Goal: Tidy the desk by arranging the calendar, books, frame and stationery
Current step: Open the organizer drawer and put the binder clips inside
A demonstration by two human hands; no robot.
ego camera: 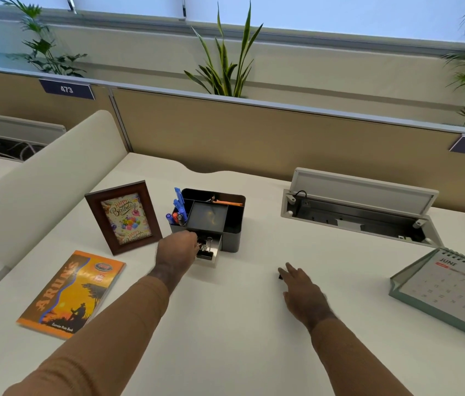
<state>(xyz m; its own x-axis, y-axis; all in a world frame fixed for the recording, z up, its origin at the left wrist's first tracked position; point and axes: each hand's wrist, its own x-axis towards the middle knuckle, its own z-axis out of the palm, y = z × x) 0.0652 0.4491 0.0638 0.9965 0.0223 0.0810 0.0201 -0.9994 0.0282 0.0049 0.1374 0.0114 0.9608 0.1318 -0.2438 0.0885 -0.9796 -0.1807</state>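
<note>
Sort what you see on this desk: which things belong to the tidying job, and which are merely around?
Job: picture frame, notebook, calendar, organiser with pens, binder clips in its drawer.

Around: cable box, plants, desk number plate.

On the desk point(240, 324) we find the organizer point(227, 221) at centre, the frame point(124, 217) just to its left, the notebook point(71, 294) before the frame, and the calendar point(451, 290) far right, before the cable tray point(359, 207).

White desk point(254, 324) with open cable tray point(359, 212), tan partition point(254, 132), plants point(225, 61) and bright blinds point(311, 12) behind.
</note>
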